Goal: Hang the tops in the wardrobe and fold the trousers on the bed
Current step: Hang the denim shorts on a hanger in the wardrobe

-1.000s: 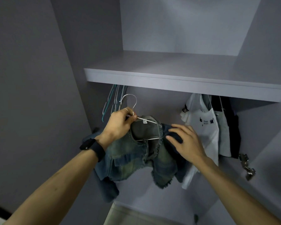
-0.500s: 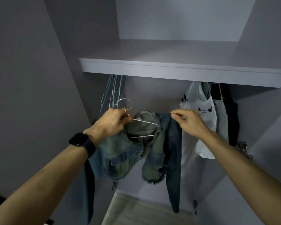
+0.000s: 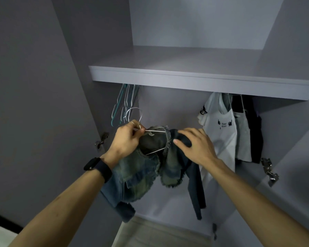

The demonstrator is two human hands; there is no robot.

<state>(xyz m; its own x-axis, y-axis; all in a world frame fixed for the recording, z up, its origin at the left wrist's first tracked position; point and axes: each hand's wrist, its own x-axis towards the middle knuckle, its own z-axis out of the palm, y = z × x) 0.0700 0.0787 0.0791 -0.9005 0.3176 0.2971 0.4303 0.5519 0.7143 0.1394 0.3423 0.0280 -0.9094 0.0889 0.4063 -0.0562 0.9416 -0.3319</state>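
Observation:
A faded denim jacket [image 3: 141, 173] with frayed hems hangs on a white wire hanger [image 3: 154, 131] in front of the open wardrobe, below the shelf. My left hand [image 3: 127, 141] grips the hanger at the base of its hook, together with the jacket's collar. My right hand [image 3: 194, 145] lies over the jacket's dark right shoulder with fingers spread and the thumb pressing the cloth. One dark sleeve [image 3: 196, 189] dangles down to the right. The hanger's hook is below the rail, which the shelf hides.
Several empty wire hangers [image 3: 125, 106] hang at the rail's left end. A white printed T-shirt [image 3: 219, 132], a pale top [image 3: 243, 138] and a black garment [image 3: 255, 129] hang at the right. Metal door hinges [image 3: 269, 172] stick out on the right wall. The grey shelf [image 3: 185, 79] runs overhead.
My right hand let go of the pinched shoulder edge and came down flat onto the jacket's right shoulder. My left hand keeps its grip on the hanger.

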